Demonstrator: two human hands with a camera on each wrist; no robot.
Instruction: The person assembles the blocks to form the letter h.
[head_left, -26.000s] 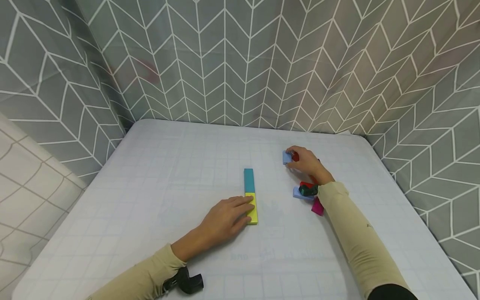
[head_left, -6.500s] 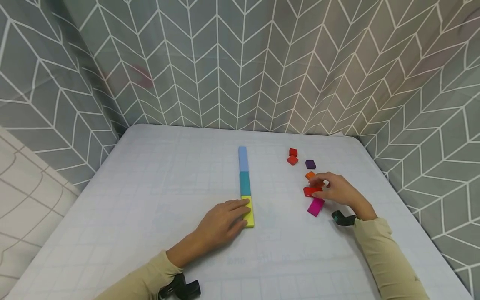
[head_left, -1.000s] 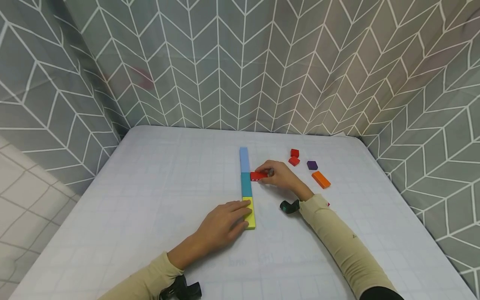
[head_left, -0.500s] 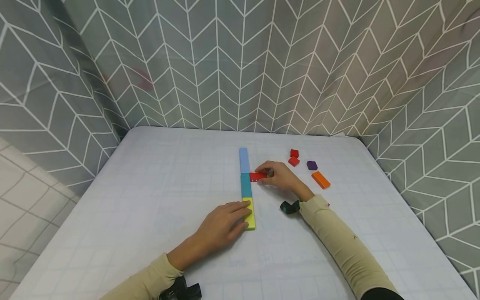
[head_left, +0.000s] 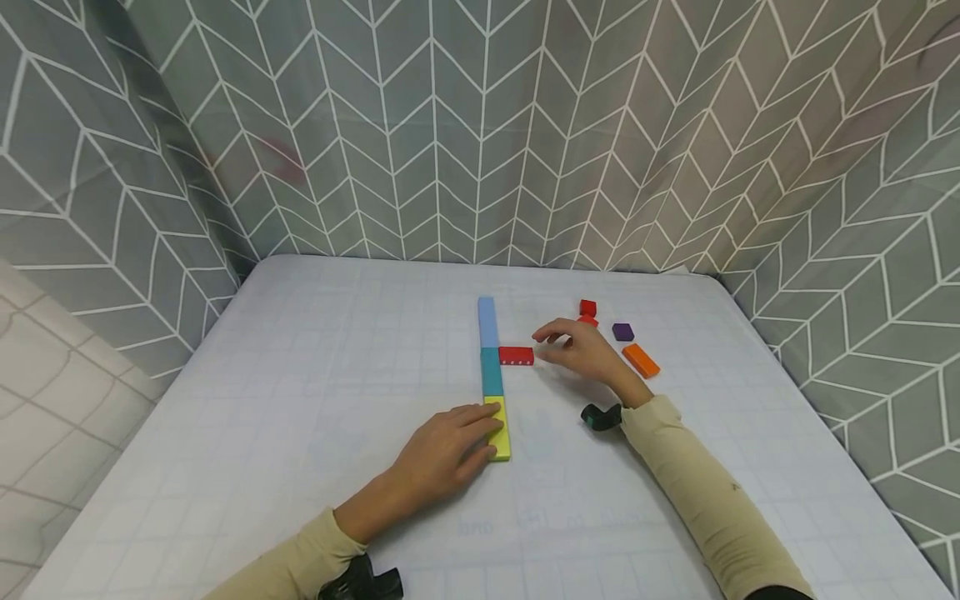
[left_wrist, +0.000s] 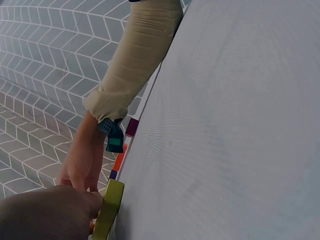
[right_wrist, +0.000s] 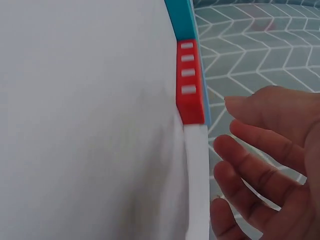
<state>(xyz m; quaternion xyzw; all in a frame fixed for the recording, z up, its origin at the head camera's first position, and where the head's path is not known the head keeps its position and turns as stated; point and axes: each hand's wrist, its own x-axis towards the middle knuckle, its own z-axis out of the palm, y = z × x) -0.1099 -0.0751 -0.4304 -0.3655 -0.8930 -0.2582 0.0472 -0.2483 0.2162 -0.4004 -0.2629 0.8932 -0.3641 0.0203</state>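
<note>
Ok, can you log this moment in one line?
left hand: rests on yellow block | right hand: holds nothing, near long red block | long red block: against teal block

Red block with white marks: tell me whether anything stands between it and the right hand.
Nothing visible does: the right wrist view shows only an open gap between the right hand and the red block.

1 light blue block (head_left: 487, 322), 1 teal block (head_left: 491, 372), 1 yellow block (head_left: 501, 443), 1 long red block (head_left: 516, 356) bearing 4 white marks (right_wrist: 188, 72), 2 small red blocks (head_left: 588, 307), 1 purple block (head_left: 622, 332), 1 orange block (head_left: 641, 360), 1 magenta block (left_wrist: 131, 127); total, 9 blocks. Also 1 left hand (head_left: 444, 448), 1 right hand (head_left: 583, 348), 2 beige sleeves (head_left: 705, 483), 2 black wrist devices (head_left: 602, 417), 1 table (head_left: 337, 350).
</note>
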